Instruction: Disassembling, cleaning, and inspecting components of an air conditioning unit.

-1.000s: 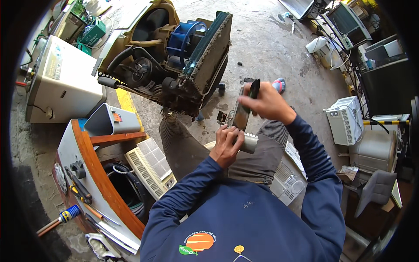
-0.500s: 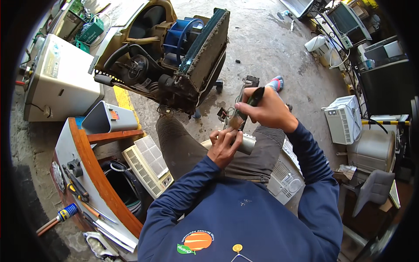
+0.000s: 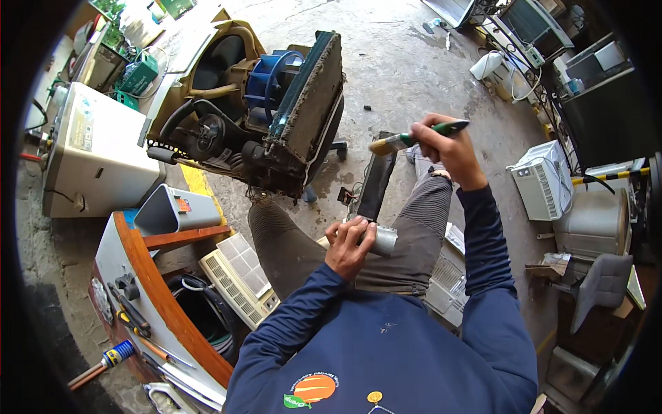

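1. The right hand (image 3: 447,146) sits at about one o'clock from the picture's centre, raised above the knee, fingers wrapped tight round a paintbrush (image 3: 416,136) with a green handle; the bristles point toward nine o'clock.
2. The left hand (image 3: 348,245) lies near the centre, over the lap, closed firmly on a silver cylinder (image 3: 381,241) (its far end pokes out toward three o'clock).
3. A dark flat panel (image 3: 376,183) stands between the two hands, rising toward twelve o'clock from the cylinder; whether it touches the cylinder I cannot tell.
4. At eleven o'clock, on the concrete floor, rests an opened air-conditioner unit (image 3: 255,110) with a blue fan.
5. At eight o'clock a wooden-edged bench (image 3: 162,290) carries hand tools.
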Demonstrator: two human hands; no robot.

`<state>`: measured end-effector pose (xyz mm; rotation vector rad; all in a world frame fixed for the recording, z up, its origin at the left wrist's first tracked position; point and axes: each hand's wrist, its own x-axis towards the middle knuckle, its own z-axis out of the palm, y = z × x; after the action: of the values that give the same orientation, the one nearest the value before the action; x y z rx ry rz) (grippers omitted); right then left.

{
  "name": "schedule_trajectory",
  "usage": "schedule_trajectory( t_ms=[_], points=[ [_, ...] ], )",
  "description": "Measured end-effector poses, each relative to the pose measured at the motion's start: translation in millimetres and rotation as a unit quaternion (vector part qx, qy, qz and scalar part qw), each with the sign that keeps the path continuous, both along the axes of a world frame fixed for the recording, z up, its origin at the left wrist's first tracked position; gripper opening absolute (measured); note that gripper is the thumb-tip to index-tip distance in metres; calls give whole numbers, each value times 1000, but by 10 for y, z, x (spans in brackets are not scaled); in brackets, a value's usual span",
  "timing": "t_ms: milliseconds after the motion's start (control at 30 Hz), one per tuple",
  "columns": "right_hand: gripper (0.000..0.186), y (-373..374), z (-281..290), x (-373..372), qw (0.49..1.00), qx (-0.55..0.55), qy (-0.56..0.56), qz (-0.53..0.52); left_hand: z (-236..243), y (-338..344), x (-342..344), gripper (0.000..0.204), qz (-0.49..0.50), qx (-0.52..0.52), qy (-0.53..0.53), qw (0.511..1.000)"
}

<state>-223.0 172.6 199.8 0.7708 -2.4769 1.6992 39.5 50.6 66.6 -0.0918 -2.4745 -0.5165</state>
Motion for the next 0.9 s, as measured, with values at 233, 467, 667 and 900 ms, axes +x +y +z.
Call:
schedule_trajectory(
  t_ms=[233, 467, 667, 900],
  points=[
    [19, -41, 245, 87, 975, 17, -169, 145, -60, 38, 71, 41, 3, -11, 14, 1000],
    [16, 85, -11, -52, 996, -10, 82, -29, 14, 67, 116, 40, -4, 28, 3, 1000],
    [15, 260, -150, -13, 977, 21, 194, -80, 272, -13, -39, 49, 2, 222, -22, 975],
    [22, 316, -169, 422, 955, -93, -240, 145, 398, -145, 39, 56, 20, 527, -105, 843]
  ],
)
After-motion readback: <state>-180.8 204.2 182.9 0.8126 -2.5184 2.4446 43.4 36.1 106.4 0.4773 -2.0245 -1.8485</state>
